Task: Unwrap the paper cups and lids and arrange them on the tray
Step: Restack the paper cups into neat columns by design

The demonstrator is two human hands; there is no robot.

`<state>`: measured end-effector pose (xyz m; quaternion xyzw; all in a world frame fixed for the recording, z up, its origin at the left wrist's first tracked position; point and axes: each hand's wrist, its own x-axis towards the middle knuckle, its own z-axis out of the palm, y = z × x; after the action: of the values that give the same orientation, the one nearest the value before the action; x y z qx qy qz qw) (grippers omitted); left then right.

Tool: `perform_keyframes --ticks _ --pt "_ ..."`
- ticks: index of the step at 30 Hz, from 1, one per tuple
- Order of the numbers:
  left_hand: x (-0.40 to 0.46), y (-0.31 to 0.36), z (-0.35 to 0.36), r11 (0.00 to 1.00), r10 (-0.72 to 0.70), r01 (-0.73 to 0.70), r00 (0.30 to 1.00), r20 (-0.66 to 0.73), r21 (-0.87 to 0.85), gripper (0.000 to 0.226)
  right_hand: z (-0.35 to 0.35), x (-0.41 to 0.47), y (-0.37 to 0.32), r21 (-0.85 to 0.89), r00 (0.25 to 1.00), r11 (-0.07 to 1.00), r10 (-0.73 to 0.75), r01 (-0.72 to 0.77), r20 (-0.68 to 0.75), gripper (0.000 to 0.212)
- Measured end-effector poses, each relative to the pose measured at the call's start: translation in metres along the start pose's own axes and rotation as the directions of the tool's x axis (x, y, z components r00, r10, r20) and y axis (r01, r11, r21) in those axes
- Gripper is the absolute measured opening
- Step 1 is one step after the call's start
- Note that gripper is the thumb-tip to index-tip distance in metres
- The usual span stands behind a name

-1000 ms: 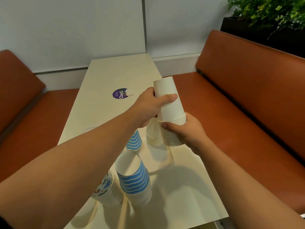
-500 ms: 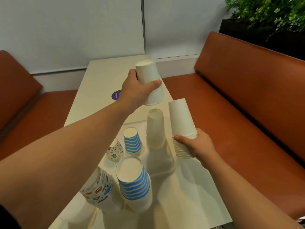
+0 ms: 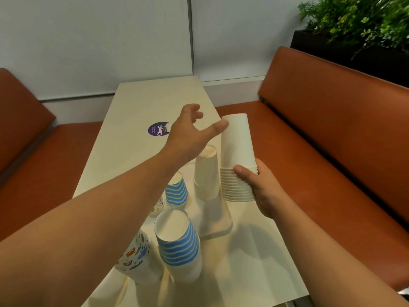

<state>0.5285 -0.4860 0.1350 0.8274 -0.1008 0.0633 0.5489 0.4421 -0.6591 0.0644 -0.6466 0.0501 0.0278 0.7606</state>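
My right hand (image 3: 262, 189) grips the lower rims of an upside-down stack of white paper cups (image 3: 239, 156), held above the table's right side. My left hand (image 3: 190, 131) hovers beside the stack's top with fingers spread and empty; its thumb tip touches the top cup. Just left of the held stack stands a white cup stack (image 3: 206, 173) upside down on a clear tray (image 3: 222, 229). Nearer me stand a blue-striped stack (image 3: 179, 244) and a patterned stack (image 3: 138, 262). A single blue-striped cup (image 3: 177, 190) and a small patterned cup (image 3: 158, 207) sit behind them.
The cream table (image 3: 132, 111) carries a round purple sticker (image 3: 157, 129) in its middle. Orange benches run along both sides, the right one (image 3: 321, 134) close to my right hand. A planter with green leaves (image 3: 354, 21) stands behind that bench.
My left hand carried one white cup off the held stack, set it on the standing white stack, and has come back empty to the held stack's top.
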Motion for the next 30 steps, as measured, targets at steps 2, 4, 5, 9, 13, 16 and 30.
perform_keyframes --ticks 2,4,5,9,13,16,30 --pt "-0.009 0.008 0.004 0.999 -0.016 0.018 0.997 0.070 -0.030 0.087 0.005 0.003 -0.007 0.035 0.996 0.999 -0.033 0.030 0.085 0.106" --pt "-0.013 0.014 0.007 0.989 -0.088 0.113 0.969 0.231 -0.096 0.078 0.011 0.002 -0.015 0.037 0.985 0.999 -0.041 0.035 0.168 0.102" --pt "-0.015 0.016 0.008 0.973 -0.105 0.163 0.942 0.318 -0.163 0.063 0.013 0.001 -0.018 0.029 0.978 0.999 -0.036 0.031 0.204 0.096" --pt "-0.018 0.018 0.014 0.917 -0.125 0.244 0.927 0.353 -0.316 0.050 0.020 -0.003 -0.025 -0.092 0.991 0.994 -0.043 0.054 0.124 0.062" --pt "-0.015 0.016 0.020 0.927 -0.140 0.218 0.956 0.257 -0.306 0.061 0.022 -0.003 -0.027 -0.156 0.995 0.983 -0.099 0.097 -0.006 0.034" --pt "-0.013 0.016 0.024 0.913 -0.159 0.224 0.965 0.209 -0.341 0.070 0.023 0.000 -0.031 -0.257 0.991 0.962 -0.113 0.092 -0.068 0.050" --pt "0.028 0.026 -0.009 0.983 -0.044 0.029 0.996 -0.077 -0.182 0.062 -0.011 -0.007 0.012 -0.087 0.983 0.991 0.091 -0.106 -0.159 0.055"
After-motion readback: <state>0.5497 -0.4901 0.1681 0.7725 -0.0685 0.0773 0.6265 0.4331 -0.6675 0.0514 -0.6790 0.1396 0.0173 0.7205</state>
